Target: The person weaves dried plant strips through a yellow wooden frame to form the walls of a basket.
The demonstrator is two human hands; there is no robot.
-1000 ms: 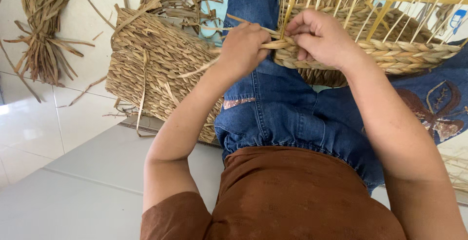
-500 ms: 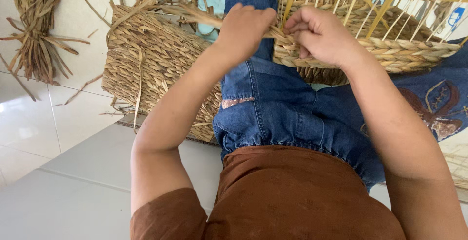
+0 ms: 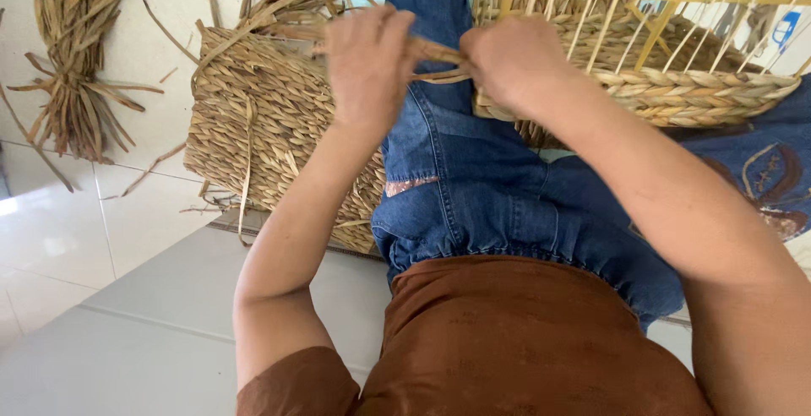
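Pulling leftward, the left hand (image 3: 367,65) has drawn the straw strand (image 3: 435,51) taut; the right hand (image 3: 511,61) stays pinching it at the basket (image 3: 701,95), so the weave is being tightened.

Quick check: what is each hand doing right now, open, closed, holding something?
Left hand: closed on the straw strand.
Right hand: closed on the same strand, at the rim of the basket.

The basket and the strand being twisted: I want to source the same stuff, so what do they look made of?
Basket: seemingly dried seagrass or similar plant fibre, matte tan braids over pale upright ribs, possibly cane. Strand: the same flat dry leaf, held between left hand and right hand.
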